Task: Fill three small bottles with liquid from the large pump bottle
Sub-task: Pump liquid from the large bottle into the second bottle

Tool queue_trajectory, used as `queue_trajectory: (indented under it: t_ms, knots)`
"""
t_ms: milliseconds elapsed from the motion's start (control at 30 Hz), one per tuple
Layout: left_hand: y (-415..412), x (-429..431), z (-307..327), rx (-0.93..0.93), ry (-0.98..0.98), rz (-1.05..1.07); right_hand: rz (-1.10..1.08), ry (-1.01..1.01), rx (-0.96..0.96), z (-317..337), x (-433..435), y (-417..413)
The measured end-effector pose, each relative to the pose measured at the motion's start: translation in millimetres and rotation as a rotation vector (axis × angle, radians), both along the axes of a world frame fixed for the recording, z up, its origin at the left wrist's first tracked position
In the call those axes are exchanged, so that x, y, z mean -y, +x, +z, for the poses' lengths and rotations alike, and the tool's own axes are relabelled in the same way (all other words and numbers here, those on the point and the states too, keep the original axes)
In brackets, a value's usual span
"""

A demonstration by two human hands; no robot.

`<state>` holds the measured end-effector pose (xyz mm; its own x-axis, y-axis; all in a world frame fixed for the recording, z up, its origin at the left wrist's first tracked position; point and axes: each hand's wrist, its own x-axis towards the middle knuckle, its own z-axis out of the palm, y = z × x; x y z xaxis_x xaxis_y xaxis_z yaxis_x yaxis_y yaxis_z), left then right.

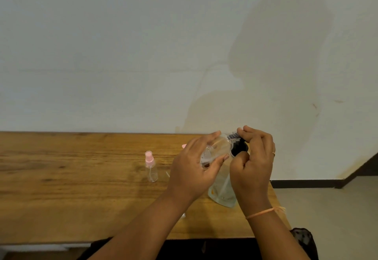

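Clear small bottle (pixel 217 149) sits tilted above the tabletop (pixel 81 177) in your left hand (pixel 192 168), fingers curled round it. Your right hand (pixel 255 165) pinches its black cap (pixel 239 148). Pink-capped bottle (pixel 151 166) stands upright on the tabletop, near your left hand.

Matt grained wooden table (pixel 81 169), clear plastic bottle (pixel 151 169)

A small clear spray bottle (pixel 151 169) with a pink cap stands upright on the desk (pixel 81 167). To its right, a clear bottle (pixel 217 149) with a black ribbed cap (pixel 239 148) is tilted nearly sideways above the desk, cap pointing right. Below it stands a larger clear container (pixel 223 192), partly hidden.
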<state>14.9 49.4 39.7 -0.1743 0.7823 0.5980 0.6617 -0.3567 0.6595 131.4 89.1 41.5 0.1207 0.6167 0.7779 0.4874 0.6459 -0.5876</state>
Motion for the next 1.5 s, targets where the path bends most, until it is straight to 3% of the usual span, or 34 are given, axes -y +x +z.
queue_trajectory:
  t_ms: [200, 533, 800, 1100, 1500]
  knots:
    - [-2.6, 0.9, -1.0, -0.028, -0.063, -0.01, -0.078, 0.001, 0.062, -0.9, -6.6, 2.2]
    - [-2.7, 4.5, 3.1, -0.08, 0.04, 0.025, -0.052, 0.034, -0.014, 9.4, -0.2, 0.3]
    - [-4.0, -1.3, -0.1, -0.011, -0.079, -0.009, -0.08, 0.008, 0.085, -1.5, -10.1, 2.9]
    - [-4.5, 1.9, 3.6, -0.078, 0.023, 0.008, 0.0, 0.008, -0.013, 11.1, 1.5, 0.5]
    - [-3.6, -2.9, 0.5, 0.014, -0.086, -0.047, -0.05, 0.023, 0.043, 0.0, -7.2, -0.2]
